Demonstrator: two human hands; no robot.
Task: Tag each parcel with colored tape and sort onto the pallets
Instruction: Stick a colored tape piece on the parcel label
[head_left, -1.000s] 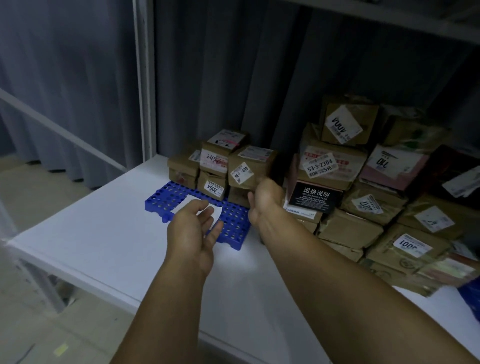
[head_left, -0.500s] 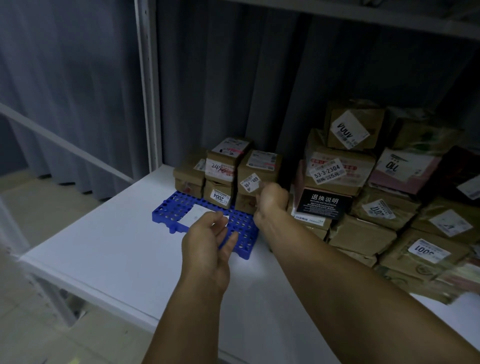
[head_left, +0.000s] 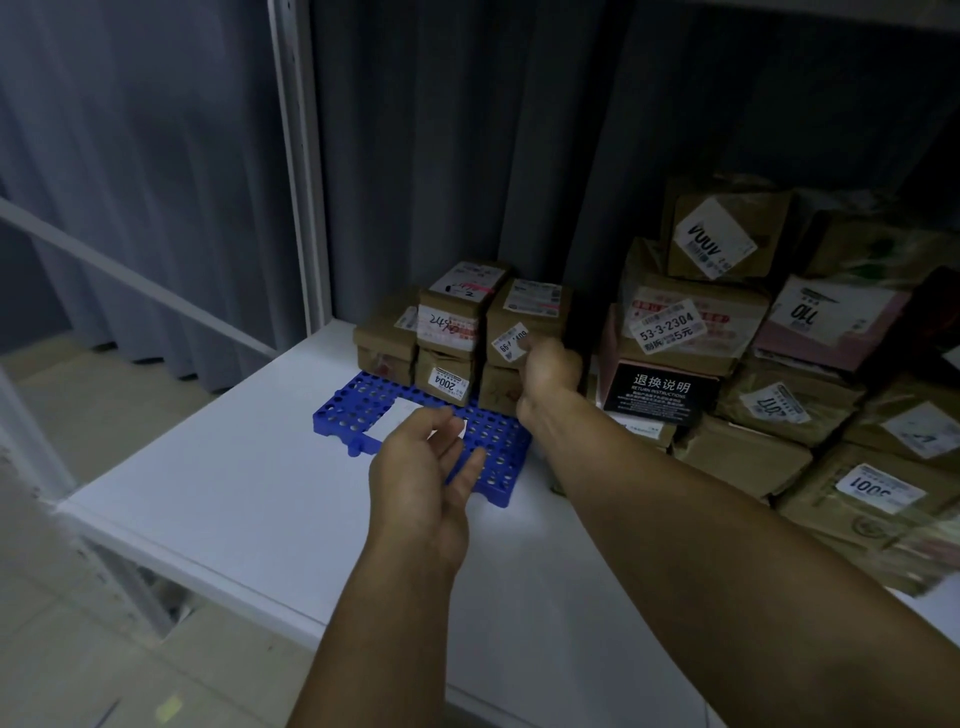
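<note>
1. Grey curtains (head_left: 156, 182) back a dimly lit white table (head_left: 249, 519), where a blue pallet (head_left: 358, 410) carries a small stack (head_left: 447, 332) of brown boxes at its far edge. A larger heap (head_left: 753, 452) lies just beside it on the right.
2. At the stack's upper right parcel (head_left: 524, 317), the right hand (head_left: 548, 371) rests its thumb on the front label; whether the fingers have closed round the box cannot be told.
3. Over the pallet's near edge hovers the left hand (head_left: 421, 483), fingers relaxed and spread, holding nothing.
4. Small and taped, the parcel looks light and stiff; a hold across two opposite sides seems safest for the neighbours.
</note>
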